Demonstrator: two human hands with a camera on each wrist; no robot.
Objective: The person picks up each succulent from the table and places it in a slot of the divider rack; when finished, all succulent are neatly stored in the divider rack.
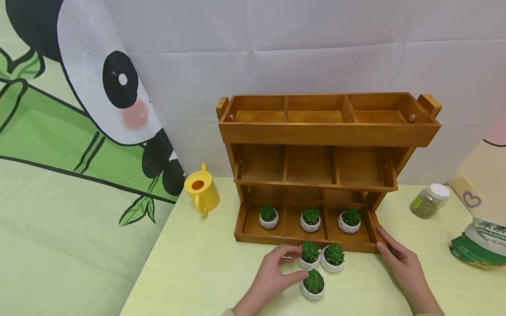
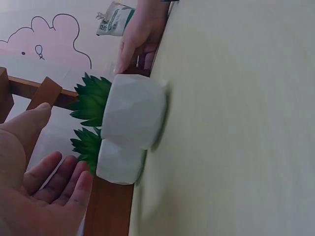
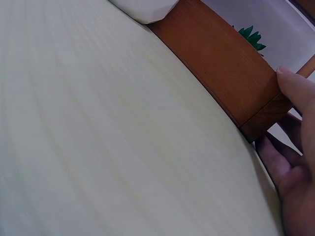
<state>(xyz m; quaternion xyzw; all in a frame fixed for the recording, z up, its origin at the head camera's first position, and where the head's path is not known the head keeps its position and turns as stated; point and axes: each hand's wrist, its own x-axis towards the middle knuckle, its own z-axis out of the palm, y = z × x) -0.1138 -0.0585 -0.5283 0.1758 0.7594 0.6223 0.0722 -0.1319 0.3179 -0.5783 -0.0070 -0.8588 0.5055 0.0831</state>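
Observation:
My left hand (image 1: 272, 274) reaches with parted fingers and thumb around the left side of three small potted succulents. They stand close together before the shelf: one back left (image 1: 309, 254), one back right (image 1: 333, 258) and one in front (image 1: 313, 283). Each has green pointed leaves in a white faceted pot. In the left wrist view, the palm faces two of the white pots (image 2: 133, 108), and nothing sits in its grasp. My right hand (image 1: 403, 263) rests at the front right corner of the brown wooden shelf (image 1: 308, 134), thumb on the edge and fingers along the side.
Three more succulents stand in the bottom tier, one per compartment (image 1: 269, 218). The upper two tiers hold no pots. A yellow watering can (image 1: 203, 192) is left of the shelf. Rightward are a white-lidded jar (image 1: 429, 201) and a green-white bag (image 1: 480, 243).

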